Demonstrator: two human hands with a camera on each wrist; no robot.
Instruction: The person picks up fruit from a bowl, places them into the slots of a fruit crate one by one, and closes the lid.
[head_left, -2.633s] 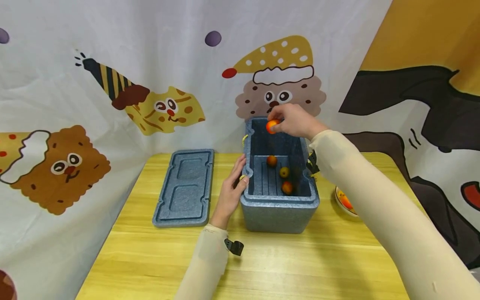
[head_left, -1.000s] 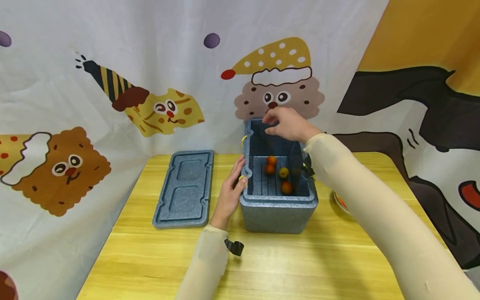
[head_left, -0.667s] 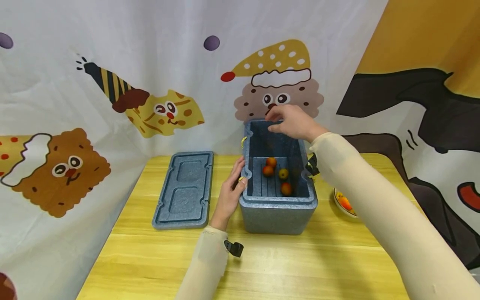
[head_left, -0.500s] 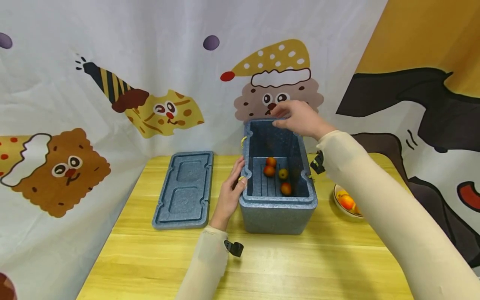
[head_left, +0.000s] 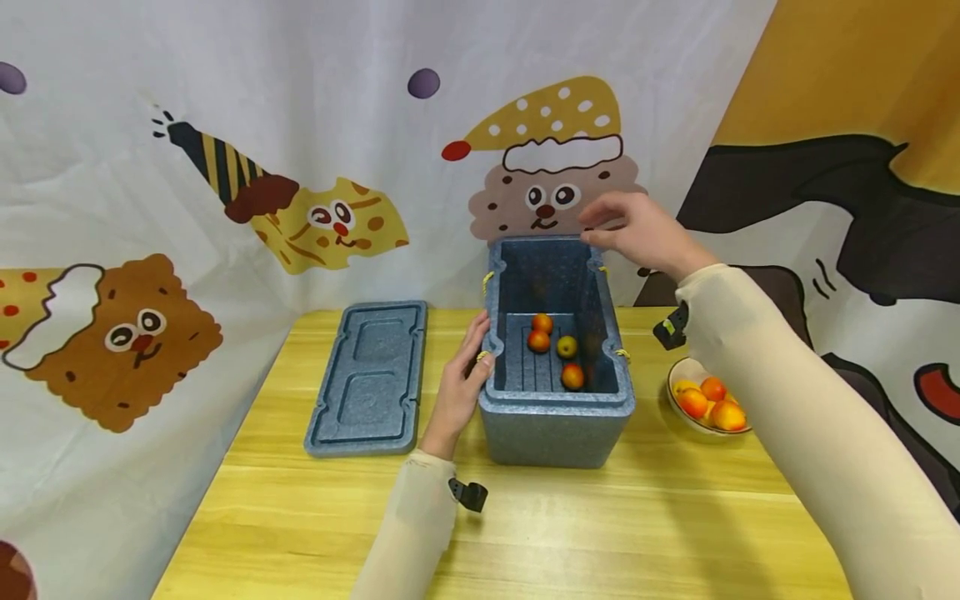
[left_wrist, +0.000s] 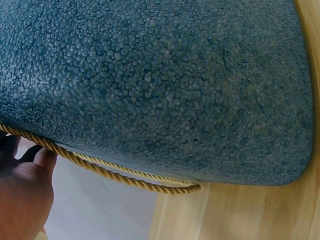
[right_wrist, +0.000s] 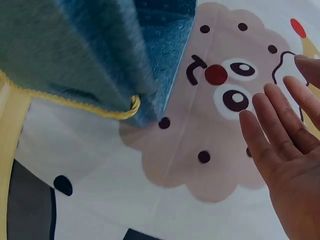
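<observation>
A grey-blue foam box (head_left: 557, 437) stands lidless on the table, with yellow rope at its sides. Inside, on the floor, lie several small fruits: orange-red ones (head_left: 538, 341) and a yellowish one (head_left: 567, 347); their exact kind is unclear. My left hand (head_left: 459, 392) rests along the box's left wall, fingers fairly straight. In the left wrist view its fingertips are beside the rope handle (left_wrist: 120, 176), partly hidden. Just above the box's far right corner, my right hand (head_left: 637, 231) hovers with loosely extended fingers and holds nothing; the right wrist view shows its bare palm.
A bowl (head_left: 678, 371) of orange-red and yellow fruits stands right of the box, under the right forearm. The box's lid (head_left: 367, 379) lies flat on the left of the wooden table (head_left: 300, 517). A printed cloth (head_left: 247, 50) hangs close behind.
My right hand has let go of an orange-red fruit, which now lies in the box. That hand has then moved right, uncovering more of the bowl. The left hand has stayed put.
</observation>
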